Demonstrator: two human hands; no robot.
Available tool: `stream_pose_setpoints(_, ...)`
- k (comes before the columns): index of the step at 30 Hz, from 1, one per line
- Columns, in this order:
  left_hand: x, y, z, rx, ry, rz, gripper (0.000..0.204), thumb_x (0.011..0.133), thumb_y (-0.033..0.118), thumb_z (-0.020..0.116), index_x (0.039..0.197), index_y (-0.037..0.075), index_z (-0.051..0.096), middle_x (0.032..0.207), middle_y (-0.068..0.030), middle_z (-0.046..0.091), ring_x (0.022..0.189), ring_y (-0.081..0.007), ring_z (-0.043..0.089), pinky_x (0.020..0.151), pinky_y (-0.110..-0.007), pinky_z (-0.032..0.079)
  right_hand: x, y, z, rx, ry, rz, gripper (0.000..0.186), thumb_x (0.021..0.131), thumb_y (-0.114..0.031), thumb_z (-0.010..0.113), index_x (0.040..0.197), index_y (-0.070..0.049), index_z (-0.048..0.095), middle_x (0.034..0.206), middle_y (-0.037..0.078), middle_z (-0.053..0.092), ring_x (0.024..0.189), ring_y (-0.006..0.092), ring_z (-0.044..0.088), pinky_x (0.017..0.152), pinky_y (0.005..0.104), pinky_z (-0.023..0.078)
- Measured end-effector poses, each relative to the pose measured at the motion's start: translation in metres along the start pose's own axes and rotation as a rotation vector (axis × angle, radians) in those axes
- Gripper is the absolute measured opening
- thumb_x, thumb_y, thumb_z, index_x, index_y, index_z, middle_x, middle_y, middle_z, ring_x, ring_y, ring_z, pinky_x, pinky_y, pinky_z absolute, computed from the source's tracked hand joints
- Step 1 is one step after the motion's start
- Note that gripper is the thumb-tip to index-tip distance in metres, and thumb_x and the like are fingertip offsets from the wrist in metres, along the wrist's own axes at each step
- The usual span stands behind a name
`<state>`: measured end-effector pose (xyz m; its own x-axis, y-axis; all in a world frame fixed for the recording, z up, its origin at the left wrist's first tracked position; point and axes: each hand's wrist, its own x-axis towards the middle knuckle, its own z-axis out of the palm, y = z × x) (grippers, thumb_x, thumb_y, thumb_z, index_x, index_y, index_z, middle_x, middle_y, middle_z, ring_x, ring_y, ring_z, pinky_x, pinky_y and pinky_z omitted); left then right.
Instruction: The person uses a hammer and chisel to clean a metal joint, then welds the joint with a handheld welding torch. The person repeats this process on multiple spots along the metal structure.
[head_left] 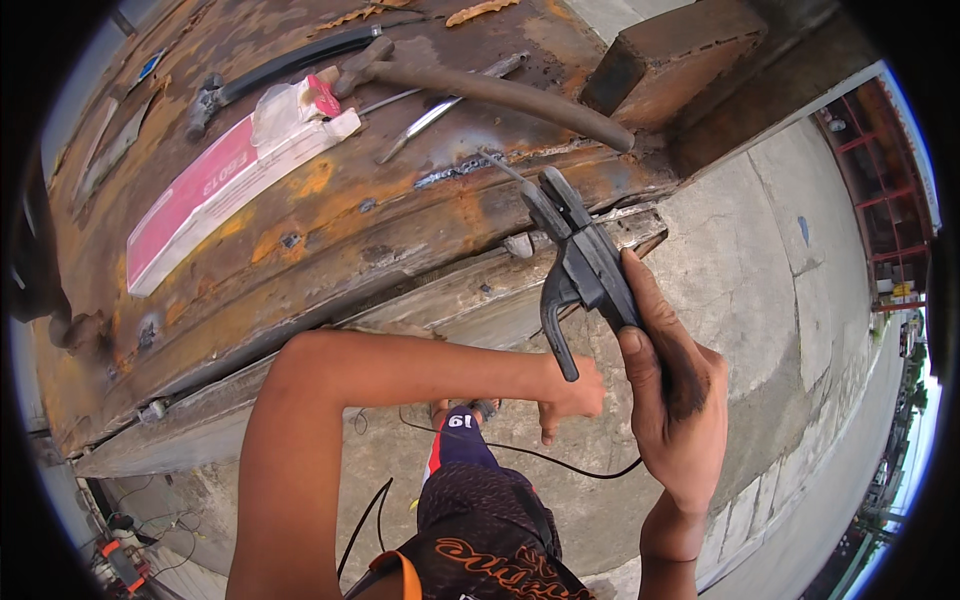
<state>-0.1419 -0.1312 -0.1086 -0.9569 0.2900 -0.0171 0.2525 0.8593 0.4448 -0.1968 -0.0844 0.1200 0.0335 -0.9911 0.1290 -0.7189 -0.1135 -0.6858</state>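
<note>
My right hand (pixel 675 390) is shut on the handle of a black welding electrode holder (pixel 585 265). Its jaws point up and left toward the edge of a rusty steel table (pixel 300 250). A thin electrode rod (pixel 503 168) runs from the jaws to a grey weld bead (pixel 450 172) on the table top. My left arm crosses in front of me. My left hand (pixel 570 395) hangs just under the holder's lever with its fingers apart and pointing down, holding nothing.
On the table lie a red and white electrode box (pixel 215 185), a black-handled tool (pixel 285 65), a brown-handled tool (pixel 490 92), metal tongs (pixel 435 112) and a rusty block (pixel 670 55). A black cable (pixel 540 458) trails over the concrete floor (pixel 760 250).
</note>
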Motion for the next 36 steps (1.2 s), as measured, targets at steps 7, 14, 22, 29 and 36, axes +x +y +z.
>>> stream_pose_setpoints(7, 0.002, 0.003, -0.016, 0.011, -0.143, -0.01, 0.07, 0.063, 0.057, 0.087, 0.105, 0.002, 0.074, 0.1, -0.0178, 0.073, 0.099, -0.0392, 0.07, 0.089, -0.052, 0.054, 0.008, -0.012, -0.017, -0.026, -0.025, -0.012, 0.044, 0.096, -0.007, 0.062, 0.141, -0.007, 0.06, 0.085, 0.023, 0.07, 0.059, 0.0298, 0.063, 0.061, 0.0357, 0.05)
stream_pose_setpoints(14, 0.0, 0.006, -0.022, 0.038, -0.104, 0.004, 0.065, 0.061, 0.055, 0.088, 0.098, 0.003, 0.077, 0.096, -0.0175, 0.074, 0.097, -0.0388, 0.071, 0.085, -0.05, 0.055, 0.011, -0.014, -0.013, -0.042, -0.044, -0.017, 0.046, 0.096, -0.009, 0.064, 0.142, -0.009, 0.06, 0.081, 0.022, 0.068, 0.059, 0.0319, 0.063, 0.061, 0.0368, 0.05)
stream_pose_setpoints(22, -0.003, 0.007, -0.023, 0.004, -0.076, -0.014, 0.064, 0.063, 0.049, 0.088, 0.103, 0.001, 0.074, 0.099, -0.0175, 0.074, 0.103, -0.0384, 0.07, 0.09, -0.049, 0.054, 0.013, -0.019, -0.023, -0.276, -0.21, -0.139, 0.041, 0.098, -0.009, 0.062, 0.139, -0.001, 0.06, 0.1, 0.023, 0.071, 0.074, 0.0219, 0.067, 0.073, 0.0351, 0.053)
stream_pose_setpoints(29, 0.0, 0.006, -0.026, 0.029, -0.2, -0.049, 0.062, 0.06, 0.054, 0.088, 0.094, 0.003, 0.077, 0.094, -0.0157, 0.075, 0.093, -0.0369, 0.072, 0.081, -0.049, 0.056, 0.02, -0.012, -0.024, -0.103, -0.091, -0.073, 0.051, 0.093, -0.007, 0.067, 0.143, -0.012, 0.059, 0.079, 0.021, 0.066, 0.062, 0.0376, 0.061, 0.064, 0.0393, 0.051)
stream_pose_setpoints(36, -0.001, 0.006, -0.032, 0.056, -0.213, -0.051, 0.057, 0.065, 0.052, 0.086, 0.093, 0.004, 0.076, 0.09, -0.0131, 0.074, 0.092, -0.0353, 0.072, 0.079, -0.049, 0.056, 0.022, -0.014, -0.035, -0.063, -0.157, 0.077, 0.043, 0.098, -0.009, 0.062, 0.141, -0.004, 0.059, 0.1, 0.026, 0.071, 0.074, 0.0265, 0.07, 0.075, 0.0361, 0.054)
